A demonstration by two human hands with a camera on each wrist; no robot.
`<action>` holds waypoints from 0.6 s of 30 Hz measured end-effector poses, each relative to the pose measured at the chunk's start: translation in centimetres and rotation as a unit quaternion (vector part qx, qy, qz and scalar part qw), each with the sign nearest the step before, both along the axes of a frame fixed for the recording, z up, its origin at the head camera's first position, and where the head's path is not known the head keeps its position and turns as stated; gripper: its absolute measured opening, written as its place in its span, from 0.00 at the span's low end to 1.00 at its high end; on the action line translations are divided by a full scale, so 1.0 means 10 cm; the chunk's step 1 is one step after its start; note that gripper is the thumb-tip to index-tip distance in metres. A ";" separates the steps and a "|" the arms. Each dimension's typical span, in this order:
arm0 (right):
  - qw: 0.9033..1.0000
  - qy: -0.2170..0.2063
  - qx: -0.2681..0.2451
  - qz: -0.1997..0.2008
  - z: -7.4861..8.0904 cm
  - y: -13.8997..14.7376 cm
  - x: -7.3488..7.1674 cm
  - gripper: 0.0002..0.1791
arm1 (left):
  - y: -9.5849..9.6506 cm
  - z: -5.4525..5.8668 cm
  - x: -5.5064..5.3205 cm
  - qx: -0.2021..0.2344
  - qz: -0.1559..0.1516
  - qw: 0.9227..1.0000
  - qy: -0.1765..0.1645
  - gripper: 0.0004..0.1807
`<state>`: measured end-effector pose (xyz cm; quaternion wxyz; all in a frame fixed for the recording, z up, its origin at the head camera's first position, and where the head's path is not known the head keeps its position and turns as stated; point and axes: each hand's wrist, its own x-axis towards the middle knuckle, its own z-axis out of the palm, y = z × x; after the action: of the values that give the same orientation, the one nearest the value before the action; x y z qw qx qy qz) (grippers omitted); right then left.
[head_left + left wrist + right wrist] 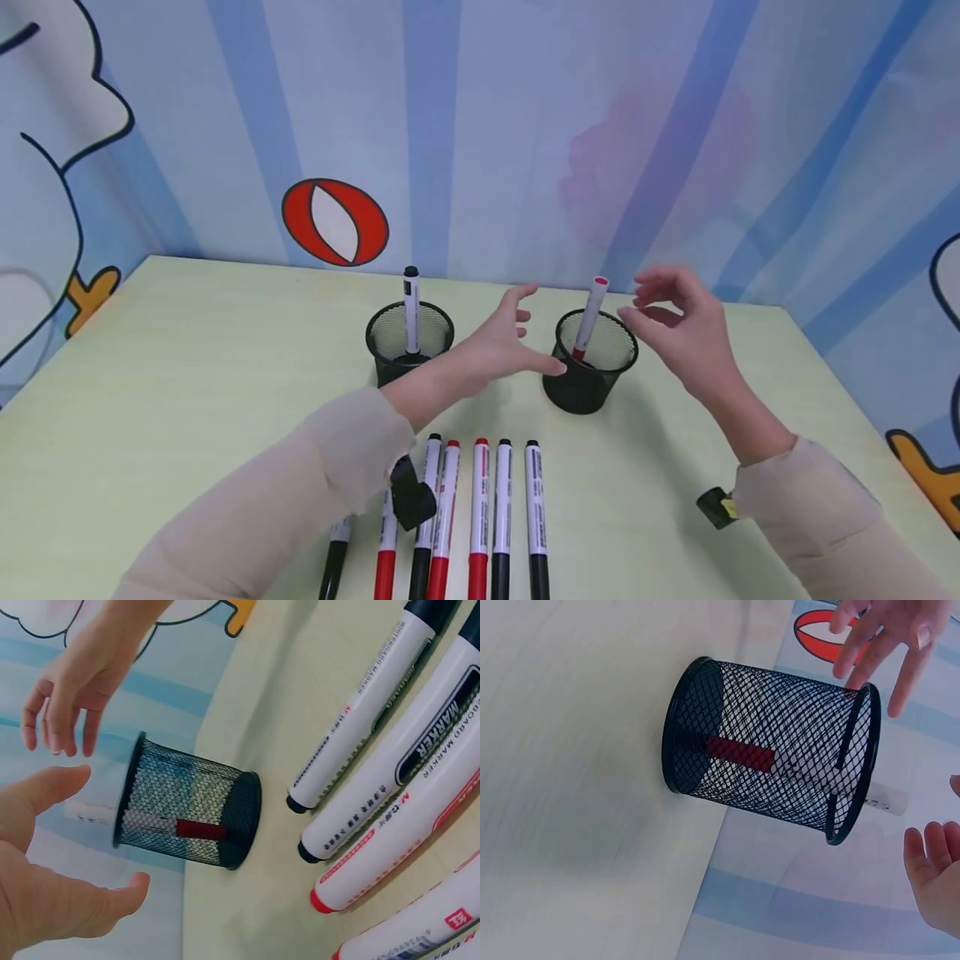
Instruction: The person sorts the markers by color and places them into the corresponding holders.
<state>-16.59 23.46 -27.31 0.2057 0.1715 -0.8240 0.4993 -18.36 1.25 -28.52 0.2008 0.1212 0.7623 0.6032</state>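
Observation:
My left hand (495,346) reaches over the table with thumb and fingers spread, its thumb tip overlapping the left rim of the right-hand black mesh pen cup (576,392). Inside that cup a red whiteboard marker (593,304) leans, its red cap end down. My right hand (686,333) is at the cup's right rim, fingers loosely bent and nothing between them. Seen from the left wrist, both hands flank the mesh cup (169,787) near its top. The right wrist view shows a gap between my right hand (939,877) and the cup (772,712).
Another mesh cup (382,371) stands to the left with a black marker (412,308) upright in it; my left forearm partly covers it. Several red and black markers, among them a black one (536,500), lie in a row nearer me. A printed backdrop (495,125) rises behind the table (225,350).

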 end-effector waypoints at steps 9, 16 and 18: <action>0.999 -0.023 0.016 0.025 0.07 -0.05 0.20 0.18 | -0.35 0.30 0.15 0.023 -0.017 0.998 0.059 0.45; 0.996 -0.067 0.021 0.048 0.10 -0.13 0.40 0.16 | -0.88 0.52 0.27 0.030 -0.024 0.989 0.145 0.42; 0.995 -0.075 0.018 0.058 0.11 -0.15 0.45 0.16 | -1.04 0.57 0.31 0.031 -0.018 0.985 0.166 0.41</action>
<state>-12.10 21.99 -26.24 0.1110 0.1845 -0.8344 0.5073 -15.26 -9.15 -22.81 0.0783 0.2399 0.7635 0.5945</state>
